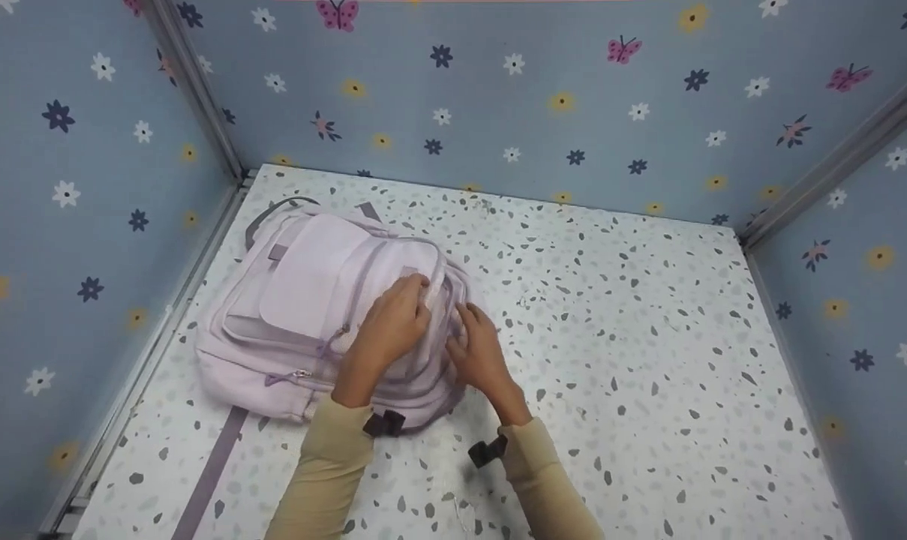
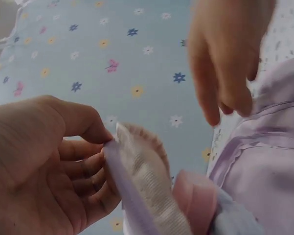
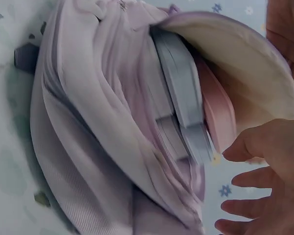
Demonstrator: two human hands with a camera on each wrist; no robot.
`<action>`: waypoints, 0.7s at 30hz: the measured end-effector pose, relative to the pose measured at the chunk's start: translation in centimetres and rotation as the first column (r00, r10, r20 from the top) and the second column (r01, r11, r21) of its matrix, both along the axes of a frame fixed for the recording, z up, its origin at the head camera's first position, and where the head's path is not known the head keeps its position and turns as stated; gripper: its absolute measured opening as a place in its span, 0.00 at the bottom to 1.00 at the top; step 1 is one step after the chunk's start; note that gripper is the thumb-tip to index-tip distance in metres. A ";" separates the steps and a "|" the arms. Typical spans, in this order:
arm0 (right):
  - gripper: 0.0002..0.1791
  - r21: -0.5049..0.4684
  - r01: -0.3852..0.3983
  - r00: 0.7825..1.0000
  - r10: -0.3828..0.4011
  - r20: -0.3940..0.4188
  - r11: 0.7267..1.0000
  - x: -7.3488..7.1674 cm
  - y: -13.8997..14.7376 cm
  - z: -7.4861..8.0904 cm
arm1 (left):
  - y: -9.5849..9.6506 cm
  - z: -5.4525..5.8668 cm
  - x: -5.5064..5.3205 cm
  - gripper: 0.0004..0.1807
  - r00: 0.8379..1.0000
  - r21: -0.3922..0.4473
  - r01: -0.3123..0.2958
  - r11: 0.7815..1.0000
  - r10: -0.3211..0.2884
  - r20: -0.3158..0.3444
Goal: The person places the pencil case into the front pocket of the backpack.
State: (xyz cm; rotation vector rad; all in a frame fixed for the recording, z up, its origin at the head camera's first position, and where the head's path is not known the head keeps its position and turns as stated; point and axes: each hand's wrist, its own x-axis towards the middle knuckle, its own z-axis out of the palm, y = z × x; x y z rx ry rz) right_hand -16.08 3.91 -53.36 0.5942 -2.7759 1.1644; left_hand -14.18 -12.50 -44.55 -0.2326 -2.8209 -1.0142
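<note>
A pale lilac backpack lies on the table, its front pocket unzipped on the right side. My left hand pinches the edge of the pocket's front panel between thumb and fingers, pulling it away from the bag. Inside the gap, the right wrist view shows a pink box-shaped item beside pale blue-grey box-shaped items. Just off the opening, my right hand has its fingers spread and loosely bent, with nothing between them in the right wrist view.
The speckled white table extends to the right of the bag. Flowered blue panels stand on its left, back and right sides. A purple strap trails from the bag toward the front edge.
</note>
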 end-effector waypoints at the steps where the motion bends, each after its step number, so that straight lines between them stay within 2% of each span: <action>1: 0.30 -0.008 0.021 1.000 -0.020 0.013 1.000 -0.1 0.5 0.2 | 0.3 -0.3 0.1 0.18 1.000 -0.037 -0.010 0.999 0.010 -0.002; 5: 0.31 -0.021 0.090 0.994 -0.088 0.065 0.996 -0.4 2.2 0.9 | 1.5 -1.3 0.3 0.15 0.999 -0.194 -0.033 0.980 0.032 -0.008; 10: 0.32 -0.040 0.152 0.985 -0.148 0.087 0.988 -0.8 3.9 1.9 | 2.8 -2.5 0.6 0.05 0.997 -0.329 -0.079 0.941 0.070 -0.040; 13: 0.32 -0.028 0.189 0.980 -0.186 0.076 0.982 -1.1 4.7 2.5 | 3.4 -2.6 0.5 0.06 0.989 -0.366 -0.136 0.921 0.107 -0.099; 16: 0.31 0.005 0.224 0.974 -0.224 0.036 0.974 -1.5 5.4 3.0 | 3.9 -2.2 0.0 0.08 0.974 -0.379 -0.203 0.903 0.146 -0.174; 18: 0.30 0.024 0.239 0.971 -0.239 -0.004 0.971 -1.7 5.8 3.2 | 4.2 -2.0 -0.7 0.13 0.961 -0.367 -0.235 0.900 0.158 -0.227; 21: 0.28 0.052 0.251 0.965 -0.246 -0.091 0.967 -2.1 6.5 3.4 | 4.6 -2.0 -1.8 0.25 0.952 -0.327 -0.229 0.917 0.140 -0.274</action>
